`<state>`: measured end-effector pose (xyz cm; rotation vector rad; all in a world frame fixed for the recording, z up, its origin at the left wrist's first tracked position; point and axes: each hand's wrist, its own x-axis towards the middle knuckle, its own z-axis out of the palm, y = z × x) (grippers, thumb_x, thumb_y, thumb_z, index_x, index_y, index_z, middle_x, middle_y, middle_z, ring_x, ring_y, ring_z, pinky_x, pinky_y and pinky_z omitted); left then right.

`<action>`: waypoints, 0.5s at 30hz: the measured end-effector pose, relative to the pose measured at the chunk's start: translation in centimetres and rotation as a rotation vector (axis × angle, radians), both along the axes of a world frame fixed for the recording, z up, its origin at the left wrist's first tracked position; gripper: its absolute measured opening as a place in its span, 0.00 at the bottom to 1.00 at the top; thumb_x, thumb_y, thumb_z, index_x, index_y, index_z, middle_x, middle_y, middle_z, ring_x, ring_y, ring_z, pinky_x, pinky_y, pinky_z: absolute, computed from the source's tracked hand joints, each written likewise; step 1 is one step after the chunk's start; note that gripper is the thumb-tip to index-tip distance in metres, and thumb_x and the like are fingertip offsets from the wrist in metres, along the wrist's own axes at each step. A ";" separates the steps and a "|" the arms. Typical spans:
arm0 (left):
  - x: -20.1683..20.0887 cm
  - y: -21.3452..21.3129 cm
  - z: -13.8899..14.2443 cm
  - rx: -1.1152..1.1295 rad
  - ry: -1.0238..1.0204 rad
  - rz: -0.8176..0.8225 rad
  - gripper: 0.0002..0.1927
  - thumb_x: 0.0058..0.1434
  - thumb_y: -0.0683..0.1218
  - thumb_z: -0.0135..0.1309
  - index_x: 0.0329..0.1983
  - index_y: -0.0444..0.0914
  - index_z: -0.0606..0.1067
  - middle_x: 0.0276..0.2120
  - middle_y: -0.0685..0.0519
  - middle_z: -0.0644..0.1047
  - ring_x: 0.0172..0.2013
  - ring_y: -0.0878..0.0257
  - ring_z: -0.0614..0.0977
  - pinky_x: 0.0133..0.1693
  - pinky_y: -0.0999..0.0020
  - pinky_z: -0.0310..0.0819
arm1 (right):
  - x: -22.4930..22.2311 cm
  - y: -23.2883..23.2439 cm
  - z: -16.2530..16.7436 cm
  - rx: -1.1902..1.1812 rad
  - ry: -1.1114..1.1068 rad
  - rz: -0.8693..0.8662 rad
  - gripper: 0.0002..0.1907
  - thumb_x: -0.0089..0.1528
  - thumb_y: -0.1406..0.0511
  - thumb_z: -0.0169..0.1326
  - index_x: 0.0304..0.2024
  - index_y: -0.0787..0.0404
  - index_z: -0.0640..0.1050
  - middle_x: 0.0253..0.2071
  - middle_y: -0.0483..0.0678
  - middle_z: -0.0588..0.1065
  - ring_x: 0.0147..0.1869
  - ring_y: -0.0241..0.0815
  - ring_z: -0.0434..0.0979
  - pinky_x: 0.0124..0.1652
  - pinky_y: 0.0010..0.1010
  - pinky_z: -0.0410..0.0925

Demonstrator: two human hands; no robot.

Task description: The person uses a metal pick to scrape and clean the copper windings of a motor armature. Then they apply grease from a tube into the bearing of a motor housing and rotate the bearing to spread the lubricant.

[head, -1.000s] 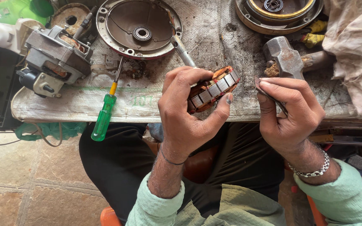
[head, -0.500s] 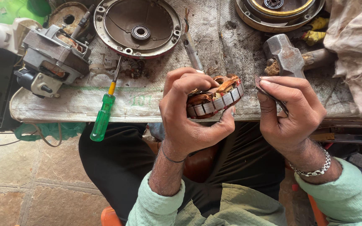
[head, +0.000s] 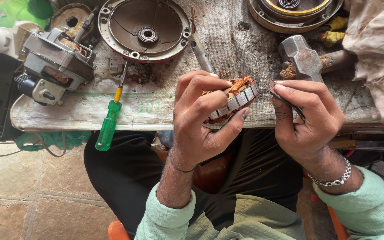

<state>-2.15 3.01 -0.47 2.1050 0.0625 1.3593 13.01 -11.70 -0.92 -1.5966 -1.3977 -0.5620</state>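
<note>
Left hand (head: 201, 122) wrapped around a small wound stator core (head: 233, 101), thumb under, fingers over the top, tilted so the steel laminations and copper windings face the other hand. Right hand (head: 305, 118) pinched shut on a thin dark strip (head: 286, 100), tip aimed at the core's edge, just apart from it. Both raised just above the near edge of the worktop (head: 165, 109), over the lap, close for a clear look. Beyond the hands: hammer (head: 303, 58) near the right hand, green-handled screwdriver (head: 109, 124) overhanging the edge, round motor cover (head: 143, 29) lying open-side up, small grey motor (head: 52, 66) at far left.
</note>
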 end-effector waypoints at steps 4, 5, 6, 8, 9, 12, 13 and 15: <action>0.0 0.0 -0.1 -0.001 -0.006 -0.002 0.19 0.60 0.42 0.69 0.48 0.42 0.71 0.44 0.51 0.77 0.51 0.55 0.78 0.53 0.59 0.73 | 0.1 0.0 -0.1 0.008 -0.005 0.007 0.09 0.67 0.76 0.65 0.45 0.66 0.77 0.47 0.54 0.79 0.50 0.46 0.83 0.43 0.29 0.76; 0.1 0.1 -0.2 -0.003 -0.010 -0.002 0.19 0.60 0.43 0.69 0.48 0.42 0.72 0.44 0.51 0.77 0.50 0.55 0.79 0.53 0.59 0.74 | 0.1 0.0 -0.1 0.007 -0.001 0.009 0.09 0.67 0.76 0.65 0.45 0.66 0.77 0.47 0.54 0.79 0.50 0.46 0.83 0.43 0.29 0.77; 0.1 0.1 -0.2 -0.003 -0.015 -0.002 0.19 0.60 0.43 0.70 0.47 0.42 0.72 0.43 0.51 0.77 0.50 0.55 0.79 0.53 0.59 0.75 | 0.2 0.0 -0.2 0.006 0.003 0.012 0.09 0.67 0.76 0.65 0.46 0.66 0.77 0.47 0.54 0.79 0.51 0.46 0.83 0.43 0.28 0.77; 0.1 0.2 -0.2 -0.005 -0.026 -0.002 0.18 0.60 0.43 0.70 0.47 0.42 0.72 0.43 0.51 0.77 0.49 0.55 0.79 0.53 0.59 0.76 | 0.2 0.0 -0.3 0.009 0.006 0.007 0.09 0.67 0.76 0.65 0.46 0.66 0.77 0.48 0.53 0.79 0.49 0.45 0.83 0.43 0.28 0.76; 0.1 0.2 -0.2 -0.004 -0.031 0.000 0.18 0.60 0.43 0.70 0.47 0.42 0.72 0.43 0.50 0.78 0.49 0.55 0.79 0.52 0.59 0.77 | 0.1 0.0 -0.3 0.009 0.008 0.005 0.09 0.67 0.76 0.65 0.46 0.66 0.78 0.48 0.53 0.79 0.48 0.44 0.83 0.43 0.28 0.76; 0.1 0.3 -0.2 -0.001 -0.044 0.006 0.18 0.61 0.43 0.70 0.47 0.41 0.72 0.45 0.50 0.78 0.49 0.54 0.80 0.50 0.60 0.78 | 0.1 -0.1 -0.3 0.003 0.001 -0.003 0.09 0.68 0.76 0.65 0.46 0.66 0.77 0.48 0.53 0.79 0.48 0.45 0.83 0.44 0.29 0.76; 0.1 0.3 -0.2 0.002 -0.047 0.008 0.18 0.61 0.43 0.70 0.47 0.41 0.72 0.45 0.50 0.78 0.49 0.54 0.80 0.50 0.60 0.78 | 0.1 -0.1 -0.3 0.001 0.001 -0.003 0.09 0.68 0.76 0.65 0.46 0.66 0.77 0.48 0.53 0.79 0.48 0.45 0.83 0.44 0.29 0.76; 0.1 0.2 -0.2 0.013 -0.050 0.015 0.18 0.62 0.43 0.70 0.47 0.41 0.72 0.45 0.50 0.78 0.49 0.54 0.80 0.49 0.61 0.79 | 0.1 -0.2 -0.3 -0.004 0.000 -0.001 0.09 0.68 0.76 0.65 0.46 0.66 0.77 0.48 0.54 0.79 0.48 0.45 0.83 0.44 0.29 0.76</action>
